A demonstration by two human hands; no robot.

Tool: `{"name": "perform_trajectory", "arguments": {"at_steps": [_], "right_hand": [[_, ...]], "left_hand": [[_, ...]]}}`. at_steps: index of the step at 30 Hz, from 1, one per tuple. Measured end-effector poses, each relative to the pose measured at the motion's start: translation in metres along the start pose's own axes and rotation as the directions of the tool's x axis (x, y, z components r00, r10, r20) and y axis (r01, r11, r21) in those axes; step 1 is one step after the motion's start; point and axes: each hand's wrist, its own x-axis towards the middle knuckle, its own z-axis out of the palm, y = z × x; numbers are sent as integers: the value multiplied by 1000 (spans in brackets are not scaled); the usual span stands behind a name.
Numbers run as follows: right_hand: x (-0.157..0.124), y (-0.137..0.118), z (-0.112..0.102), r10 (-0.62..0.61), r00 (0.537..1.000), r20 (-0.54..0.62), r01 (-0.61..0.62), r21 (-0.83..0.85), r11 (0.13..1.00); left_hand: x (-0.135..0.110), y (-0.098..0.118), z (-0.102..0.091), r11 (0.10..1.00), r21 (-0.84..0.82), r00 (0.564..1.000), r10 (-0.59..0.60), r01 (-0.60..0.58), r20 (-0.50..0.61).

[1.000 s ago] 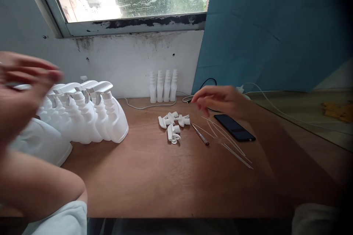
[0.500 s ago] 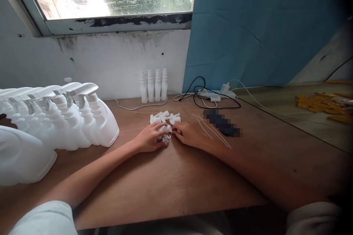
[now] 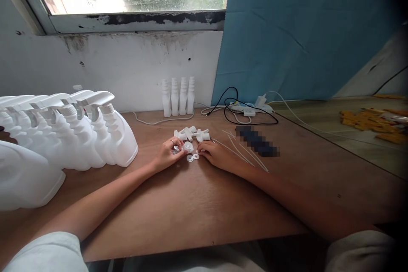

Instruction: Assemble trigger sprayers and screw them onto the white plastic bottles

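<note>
My left hand (image 3: 168, 153) is closed around a small white plastic cap (image 3: 188, 147), whose round open end faces up beside my thumb. Another bit of white plastic shows between its curled fingers. Just to the right, my right hand (image 3: 212, 153) has its fingertips pinched on a small white piece that looks like a washer, mostly hidden by the fingers. Two flat white washers (image 3: 193, 157) lie on the table between the hands. Behind them is a small pile of white spray trigger heads (image 3: 201, 135).
Several large white bottles (image 3: 117, 140) crowd the left side. Several slim white bottles (image 3: 174, 97) stand against the wall. Thin white tubes (image 3: 251, 155) lie by my right forearm, near a blurred dark object (image 3: 256, 140). A power strip (image 3: 251, 109) with cables sits behind.
My left hand has drawn back a little to the left and turned, showing the cap's open end. The washers between the hands are now uncovered. The right hand has barely moved.
</note>
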Motion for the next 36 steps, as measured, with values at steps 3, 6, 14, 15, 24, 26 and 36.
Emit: {"name": "perform_trajectory", "arguments": {"at_steps": [3, 6, 14, 15, 24, 26, 36], "right_hand": [[3, 2, 0, 69, 993, -97, -62, 73, 995], [6, -4, -2, 72, 959, -274, -24, 175, 984], [11, -27, 0, -279, 918, -282, 274, -59, 960], [11, -28, 1, -303, 921, -244, 288, -95, 953], [2, -23, 10, -209, 961, -182, 212, 1, 977], [3, -20, 12, -186, 965, -183, 195, 32, 980], [6, -20, 11, -214, 963, -162, 195, -125, 973]], "left_hand": [[1, -2, 1, 1000, -23, 999, -18, 19, 38], [2, -4, 2, 999, -34, 997, -41, 43, 59], [2, -2, 1, 988, -129, 991, -70, 85, 115], [1, -2, 1, 989, -127, 990, -57, 73, 126], [1, -14, 4, 996, -87, 995, 29, -20, 99], [1, -13, 4, 997, -30, 992, 76, -73, 102], [1, -10, 3, 982, 115, 982, 134, -149, 134]]}}
